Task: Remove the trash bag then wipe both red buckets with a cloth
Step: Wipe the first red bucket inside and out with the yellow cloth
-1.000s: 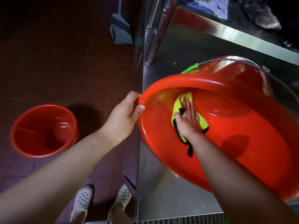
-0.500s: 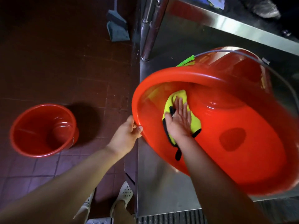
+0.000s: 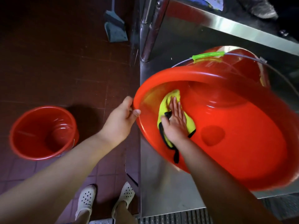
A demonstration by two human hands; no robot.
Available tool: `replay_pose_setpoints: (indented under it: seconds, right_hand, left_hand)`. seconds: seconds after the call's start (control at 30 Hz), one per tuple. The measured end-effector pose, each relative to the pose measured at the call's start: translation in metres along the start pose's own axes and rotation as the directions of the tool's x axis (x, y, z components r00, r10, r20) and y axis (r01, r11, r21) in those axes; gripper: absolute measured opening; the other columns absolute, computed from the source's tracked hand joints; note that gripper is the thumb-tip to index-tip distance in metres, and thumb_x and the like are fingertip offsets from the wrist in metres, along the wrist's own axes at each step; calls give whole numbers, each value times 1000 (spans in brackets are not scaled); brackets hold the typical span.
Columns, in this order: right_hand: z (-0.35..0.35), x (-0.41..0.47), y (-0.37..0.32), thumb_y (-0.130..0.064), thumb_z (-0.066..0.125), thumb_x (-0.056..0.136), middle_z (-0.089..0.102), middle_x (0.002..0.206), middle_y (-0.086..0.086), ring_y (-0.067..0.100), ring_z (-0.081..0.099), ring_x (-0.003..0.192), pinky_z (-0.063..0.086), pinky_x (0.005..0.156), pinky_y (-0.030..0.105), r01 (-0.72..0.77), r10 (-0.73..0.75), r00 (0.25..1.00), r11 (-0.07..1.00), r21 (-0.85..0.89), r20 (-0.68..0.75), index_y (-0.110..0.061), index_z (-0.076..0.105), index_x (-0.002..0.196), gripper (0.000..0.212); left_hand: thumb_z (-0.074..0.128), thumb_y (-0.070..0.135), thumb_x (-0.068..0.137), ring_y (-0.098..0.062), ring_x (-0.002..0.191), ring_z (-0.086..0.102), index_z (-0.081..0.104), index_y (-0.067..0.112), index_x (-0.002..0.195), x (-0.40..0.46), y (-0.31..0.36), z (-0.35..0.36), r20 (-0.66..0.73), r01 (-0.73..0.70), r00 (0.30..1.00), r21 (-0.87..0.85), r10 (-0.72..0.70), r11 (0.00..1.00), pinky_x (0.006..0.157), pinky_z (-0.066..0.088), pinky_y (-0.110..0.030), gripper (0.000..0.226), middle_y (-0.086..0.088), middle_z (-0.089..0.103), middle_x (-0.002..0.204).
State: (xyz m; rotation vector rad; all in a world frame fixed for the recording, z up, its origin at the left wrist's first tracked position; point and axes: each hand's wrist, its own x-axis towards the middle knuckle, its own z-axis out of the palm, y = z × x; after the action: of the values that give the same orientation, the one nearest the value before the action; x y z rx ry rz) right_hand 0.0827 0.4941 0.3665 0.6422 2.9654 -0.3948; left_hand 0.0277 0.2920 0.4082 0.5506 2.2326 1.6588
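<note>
The large red bucket (image 3: 234, 143) lies tilted on the steel worktop (image 3: 163, 188), its rim gripped by the left hand (image 3: 120, 120) with curled fingers, while the right hand (image 3: 175, 122) presses flat, straight fingers on the yellow cloth (image 3: 168, 101) inside, and the smaller red bucket (image 3: 42, 133) stands on the tiled floor (image 3: 64, 70)

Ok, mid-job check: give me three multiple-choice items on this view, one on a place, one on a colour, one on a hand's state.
1. Where is the second bucket?
A. on the floor at left
B. on the steel counter
C. inside the big bucket

2. What colour is the cloth?
A. blue
B. yellow with black trim
C. white

3. What is the right hand doing?
A. hanging idle
B. gripping the handle
C. pressing the cloth flat

Answers:
1 A, it stands upright on the tiles.
2 B, yellow shows around the fingers.
3 C, straight fingers lie on the cloth inside the tilted bucket, whose rim the left hand holds.
</note>
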Motion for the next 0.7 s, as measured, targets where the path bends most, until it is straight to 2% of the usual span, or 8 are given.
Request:
replay_pose_setpoints:
  seconds: [0.1,0.2,0.3,0.37,0.43,0.53,0.63,0.7]
  right_hand:
    - [-7,37,32,-38,41,94,1,160,-2,15,1,147,1,117,30,-92,92,996,996,5,-6,-19,6,151,70]
    - [-15,63,59,-42,39,95,3,160,-1,14,-1,147,1,117,32,-172,173,985,982,-75,11,-19,5,152,70]
    - [-14,74,69,-48,33,95,1,160,-4,14,-4,147,1,118,33,-150,154,988,973,-173,13,-20,1,152,71]
    - [-14,77,67,-50,30,95,-3,160,-7,15,-6,147,0,118,34,-136,148,988,969,-207,40,-23,-1,151,71]
    - [-12,73,58,-53,29,95,-6,160,-7,16,-7,147,-1,118,36,-158,176,982,966,-206,69,-25,-3,151,70]
    - [-4,51,28,-52,33,95,-5,160,-4,19,-5,147,-1,118,38,-209,213,976,973,-100,32,-24,-2,151,73]
    - [10,1,-7,-50,37,93,-2,160,-2,19,-3,147,2,118,36,-118,117,992,992,-38,-37,-21,-3,150,75]
    - [17,-38,-27,-51,31,89,-2,159,-1,20,-2,147,2,119,36,0,-3,998,999,-45,-59,-23,-8,147,75]
  left_hand:
    - [48,34,94,-3,69,47,36,36,84,5,11,-9,7,-151,988,143,151,978,65,42,-32,16,12,46,74]
    - [43,43,92,1,77,51,35,43,90,7,16,-9,19,-207,978,198,207,958,67,41,-27,8,17,49,81]
    - [50,34,94,-12,89,61,45,31,100,2,5,1,3,-79,997,66,79,995,79,51,-39,8,5,59,97]
    - [55,20,93,-20,94,61,46,21,100,-1,-5,12,23,42,999,106,-44,993,85,50,-45,12,-4,61,101]
    - [55,14,92,-23,94,60,43,14,99,-3,-10,20,-10,128,992,163,-128,978,85,48,-43,14,-8,61,99]
    - [53,10,92,-20,92,53,38,17,91,-3,-8,26,-104,109,990,138,-95,985,77,38,-30,17,-6,52,93]
    - [53,7,92,6,87,41,37,21,91,-7,-3,28,-128,30,992,131,-13,991,77,30,-18,22,-4,39,98]
    - [52,8,93,-4,85,45,35,19,92,-11,-3,29,-102,61,993,75,-53,995,73,32,-22,21,-6,42,96]
